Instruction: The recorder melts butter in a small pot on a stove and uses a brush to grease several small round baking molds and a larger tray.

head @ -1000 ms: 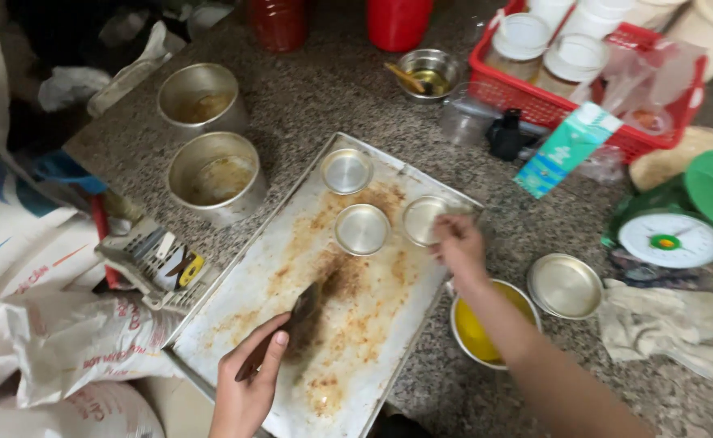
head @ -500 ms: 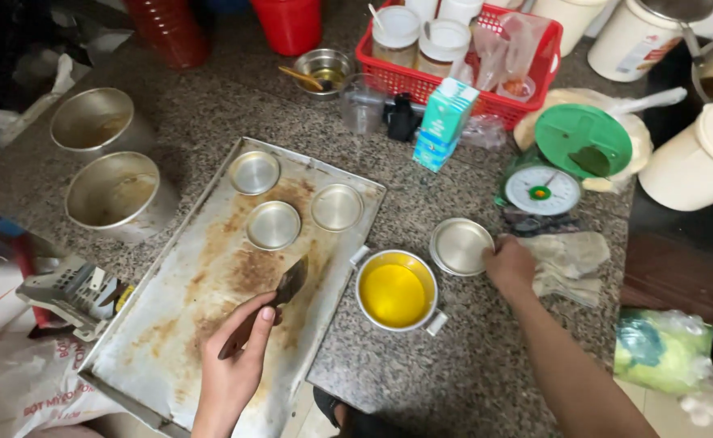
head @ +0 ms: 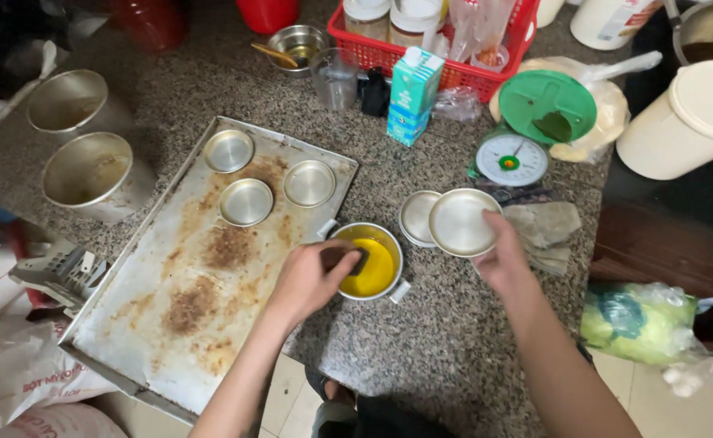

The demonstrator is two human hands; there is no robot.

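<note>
STEP: your left hand (head: 312, 280) pinches a dark brush (head: 348, 261) dipped in the pot of yellow oil (head: 366, 261), judged oiling moulds | your right hand (head: 498, 259) grips a small round tin (head: 462, 221) right of the pot | NEXT: brush that tin | NEAR: another tin (head: 415, 216) just left, baking tray (head: 170, 324) with three tins left; kitchen scale (head: 510, 159) crowds far side

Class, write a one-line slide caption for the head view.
Left hand dips a brush into a pot of yellow oil; right hand lifts a small round tin.
</note>
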